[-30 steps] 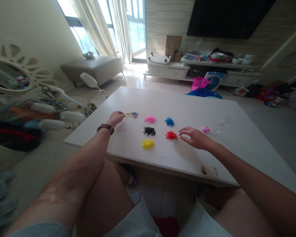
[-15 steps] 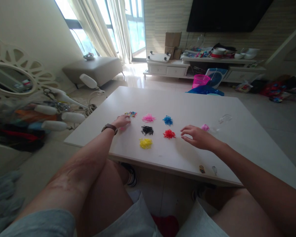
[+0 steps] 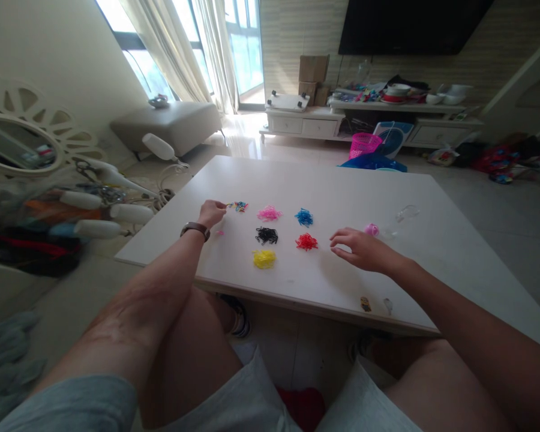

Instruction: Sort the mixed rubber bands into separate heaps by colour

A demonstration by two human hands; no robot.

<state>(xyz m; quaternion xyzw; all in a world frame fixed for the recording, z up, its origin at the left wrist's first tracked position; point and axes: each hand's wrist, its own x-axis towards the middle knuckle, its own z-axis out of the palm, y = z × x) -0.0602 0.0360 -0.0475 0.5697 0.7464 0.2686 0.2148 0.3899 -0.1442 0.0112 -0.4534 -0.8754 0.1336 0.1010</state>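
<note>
My left hand (image 3: 212,213), with a dark watch band on its wrist, reaches to the left edge of a small pile of mixed-colour pieces (image 3: 240,207). Its thumb and fingers are pinched together there; what is between them is too small to make out. A small pink piece (image 3: 220,233) lies just below this hand. Piles of thin, loop-like pieces lie sorted by colour: pink (image 3: 269,213), blue (image 3: 304,217), black (image 3: 267,235), red (image 3: 306,242) and yellow (image 3: 264,259). My right hand (image 3: 357,247) is right of the red pile, fingers apart, holding nothing.
Beyond my right hand on the white table (image 3: 342,192) lie a pink round object (image 3: 371,230) and a clear plastic piece (image 3: 407,212). A small yellow-and-dark figure (image 3: 365,303) and a clear piece (image 3: 387,306) sit near the front edge. A lamp (image 3: 157,146) stands left.
My left hand has drawn slightly up and left, uncovering the small pink piece, and its fingers have come together in a pinch. My right hand has stayed nearly still.
</note>
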